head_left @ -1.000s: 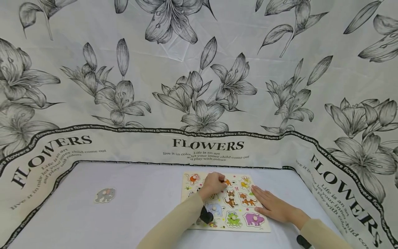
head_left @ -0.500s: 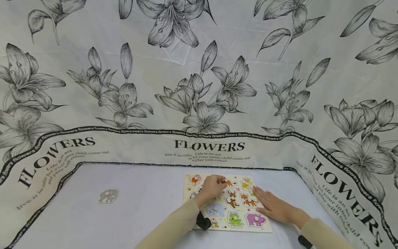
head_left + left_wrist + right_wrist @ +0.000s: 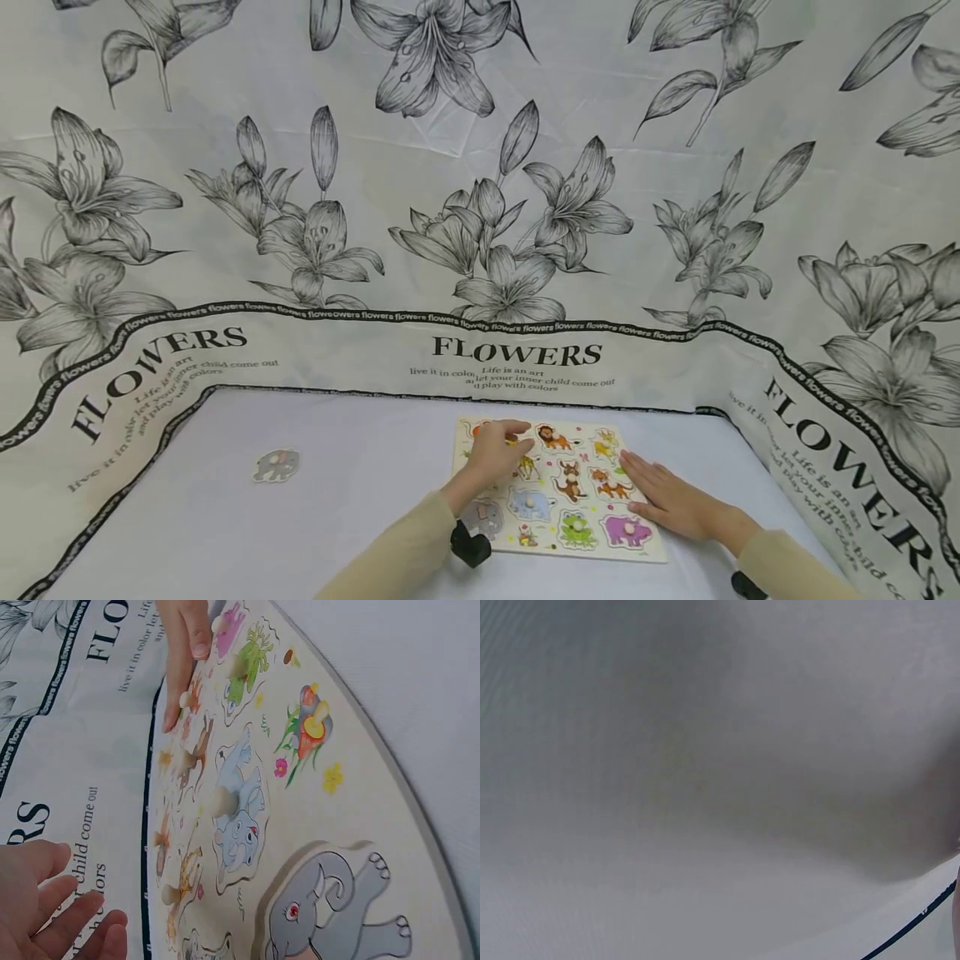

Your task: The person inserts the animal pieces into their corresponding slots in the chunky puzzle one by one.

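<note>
A wooden knob puzzle board [image 3: 525, 542] with animal pieces lies on the white cloth. My left hand [image 3: 491, 457] hovers over its upper left part, fingers loosely extended and holding nothing; the left wrist view shows this hand [image 3: 56, 915] apart from the board. Just right of its fingertips sits the lion piece [image 3: 555, 437]. My right hand [image 3: 678, 502] rests with straight fingers on the board's right edge. A grey elephant piece [image 3: 276, 465] lies apart on the cloth at left. At the board's lower left is a grey elephant-shaped recess [image 3: 334, 907] without a knob.
Blue elephant [image 3: 530, 503], frog [image 3: 577, 530], purple hippo [image 3: 628, 531] and kangaroo [image 3: 572, 482] pieces sit in the board, their knobs standing up. A flower-printed curtain [image 3: 510, 358] hangs behind the table. The right wrist view is mostly blurred pale cloth.
My left hand has let go of the lion piece's knob and drawn back to the left, its fingers loosened. My right hand stays on the board's edge. The head view has shifted slightly.
</note>
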A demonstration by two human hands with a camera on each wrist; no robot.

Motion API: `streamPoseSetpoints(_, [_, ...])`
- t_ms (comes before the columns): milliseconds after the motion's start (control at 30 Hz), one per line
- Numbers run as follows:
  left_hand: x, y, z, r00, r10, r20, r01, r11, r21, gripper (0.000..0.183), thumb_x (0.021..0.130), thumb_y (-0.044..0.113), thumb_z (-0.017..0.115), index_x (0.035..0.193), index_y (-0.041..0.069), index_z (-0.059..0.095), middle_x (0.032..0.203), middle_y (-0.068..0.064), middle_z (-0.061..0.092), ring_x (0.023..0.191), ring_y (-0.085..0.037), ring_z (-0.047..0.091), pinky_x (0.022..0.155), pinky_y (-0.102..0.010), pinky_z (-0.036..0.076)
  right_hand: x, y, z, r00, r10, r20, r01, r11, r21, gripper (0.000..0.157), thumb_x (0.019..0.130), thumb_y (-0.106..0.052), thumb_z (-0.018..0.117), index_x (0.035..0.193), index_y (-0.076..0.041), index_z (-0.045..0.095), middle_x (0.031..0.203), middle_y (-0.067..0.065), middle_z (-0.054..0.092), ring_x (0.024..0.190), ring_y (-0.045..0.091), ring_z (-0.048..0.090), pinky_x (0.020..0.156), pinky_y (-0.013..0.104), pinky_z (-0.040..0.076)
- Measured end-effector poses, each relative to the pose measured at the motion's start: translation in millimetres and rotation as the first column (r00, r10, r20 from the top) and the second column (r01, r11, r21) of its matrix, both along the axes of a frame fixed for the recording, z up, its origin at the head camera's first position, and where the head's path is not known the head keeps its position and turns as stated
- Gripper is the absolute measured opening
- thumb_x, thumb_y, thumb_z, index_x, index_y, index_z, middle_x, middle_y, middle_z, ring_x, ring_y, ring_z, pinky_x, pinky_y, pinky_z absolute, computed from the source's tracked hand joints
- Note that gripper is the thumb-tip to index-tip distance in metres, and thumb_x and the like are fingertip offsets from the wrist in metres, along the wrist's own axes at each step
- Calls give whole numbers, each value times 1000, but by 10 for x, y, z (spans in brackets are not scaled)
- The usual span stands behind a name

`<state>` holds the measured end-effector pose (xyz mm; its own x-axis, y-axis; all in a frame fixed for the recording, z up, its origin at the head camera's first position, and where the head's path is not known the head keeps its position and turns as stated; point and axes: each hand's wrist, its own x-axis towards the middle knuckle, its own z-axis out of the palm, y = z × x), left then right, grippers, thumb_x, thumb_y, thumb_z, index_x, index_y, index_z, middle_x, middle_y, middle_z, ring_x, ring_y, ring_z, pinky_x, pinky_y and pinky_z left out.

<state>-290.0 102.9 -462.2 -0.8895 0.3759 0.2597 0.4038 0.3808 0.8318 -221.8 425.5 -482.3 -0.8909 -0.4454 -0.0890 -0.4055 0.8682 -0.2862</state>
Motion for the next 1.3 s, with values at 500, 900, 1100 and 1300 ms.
streamPoseSetpoints(500, [91, -499, 0, 996, 72, -55, -71, 997, 16, 27, 90, 15, 66, 116, 5, 68, 119, -12, 67, 91, -22, 66, 75, -26, 52, -15, -7, -5, 1000, -2, -22, 2, 1000, 0, 70, 101, -43, 42, 151, 0, 19, 158, 24, 16, 148, 21, 2, 99, 1, -17])
streamPoseSetpoints(900, [132, -909, 2, 987, 160, -34, -160, 987, 2, 27, 89, 16, 67, 114, 7, 69, 107, -10, 72, 87, -18, 65, 71, -24, 51, -10, -4, -47, 997, 22, -72, -22, 1000, -1, 69, 100, -41, 43, 149, 3, 23, 156, 27, 19, 126, -23, -19, 98, -1, -17])
streamPoseSetpoints(1100, [126, -1175, 47, 975, 221, -26, -220, 975, 32, 24, 89, 14, 67, 112, 9, 70, 107, -11, 72, 87, -17, 65, 73, -25, 51, -19, 7, -47, 997, 19, -78, -19, 1000, -2, 69, 100, -41, 44, 149, 2, 23, 155, 27, 20, 126, -23, -19, 98, -1, -17])
streamPoseSetpoints(1300, [137, -1463, 78, 953, 301, -33, -299, 952, 60, 24, 88, 13, 68, 111, 9, 71, 104, -9, 73, 87, -18, 65, 73, -28, 52, -19, -13, -22, 997, 17, -69, -18, 1000, 0, 69, 100, -41, 44, 150, 2, 23, 155, 28, 20, 125, -25, -20, 97, -2, -18])
